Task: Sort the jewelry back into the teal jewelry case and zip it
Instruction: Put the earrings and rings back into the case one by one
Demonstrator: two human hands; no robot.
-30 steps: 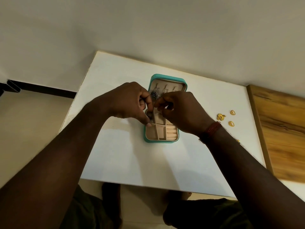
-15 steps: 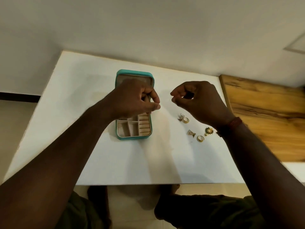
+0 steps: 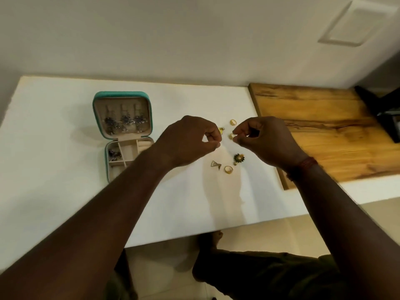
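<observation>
Head view, one item group on a white table. Teal jewelry case: lies open and unzipped at the table's left half, lid section farther from the person, tray section nearer. The lid lining carries three dark beaded earrings hanging side by side. The tray is divided into compartments, with dark pieces in its left one, and its right part is hidden under the left forearm. Left hand: held above the table to the right of the case, thumb tip pressed against forefinger tip, other fingers curled under; whether anything is held there is too small to tell. Right hand: faces the left hand, apart from it, forefinger and thumb pinching a small gold piece, remaining fingers curled; a red thread band circles the wrist. Loose jewelry on the table between and below the hands: far gold ring, just beyond the right fingertips; gold cluster piece, partly hidden by the left knuckles; green-and-gold flower piece, near the right wrist; near gold ring just beside it on the person's side; silver triangular piece to the left of that ring. All of these lie well apart from the case. Wooden board: flat on the table's right end, under the right wrist's far side. Dark object: at the right edge, on the board's far corner, kind not clear.
</observation>
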